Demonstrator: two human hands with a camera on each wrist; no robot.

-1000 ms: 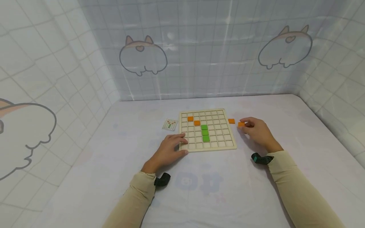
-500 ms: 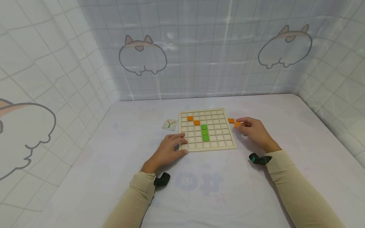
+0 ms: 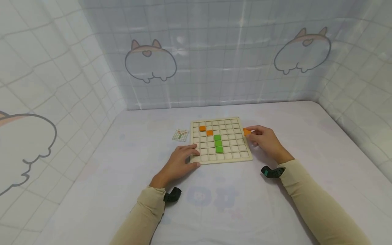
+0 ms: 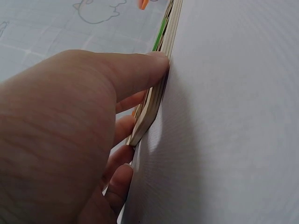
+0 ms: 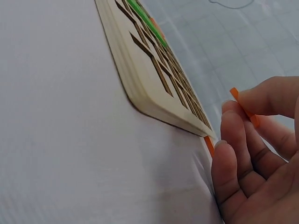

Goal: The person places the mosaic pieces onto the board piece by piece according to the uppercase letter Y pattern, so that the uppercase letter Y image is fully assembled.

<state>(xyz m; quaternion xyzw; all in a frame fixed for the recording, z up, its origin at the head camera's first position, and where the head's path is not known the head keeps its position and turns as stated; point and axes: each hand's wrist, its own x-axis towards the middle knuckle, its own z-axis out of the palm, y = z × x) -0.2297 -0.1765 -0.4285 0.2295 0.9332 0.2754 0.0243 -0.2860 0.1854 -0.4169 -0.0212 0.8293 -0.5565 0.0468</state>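
Note:
A square wooden grid board [image 3: 233, 148] lies on the table, carrying two orange tiles in a diagonal and a column of green tiles [image 3: 218, 143]. At the board's near left corner rests my left hand [image 3: 179, 162], its thumb along the front edge and its fingers over the left side. My right hand [image 3: 267, 140] pinches an orange square tile [image 5: 254, 121] between thumb and fingertips, raised close beside the board's right edge. Under it, another orange tile [image 5: 210, 146] lies against that edge, mostly hidden in the head view.
Left of the board lies a small card [image 3: 180, 135] printed with a grid and a coloured pattern. White cloth covers the table [image 3: 141, 136]. Grid-patterned curtains [image 3: 214, 68] with cartoon animals close in the back and sides.
My right hand has moved left with the orange tile, from out on the table to the board's right edge. The left hand holds its place on the corner.

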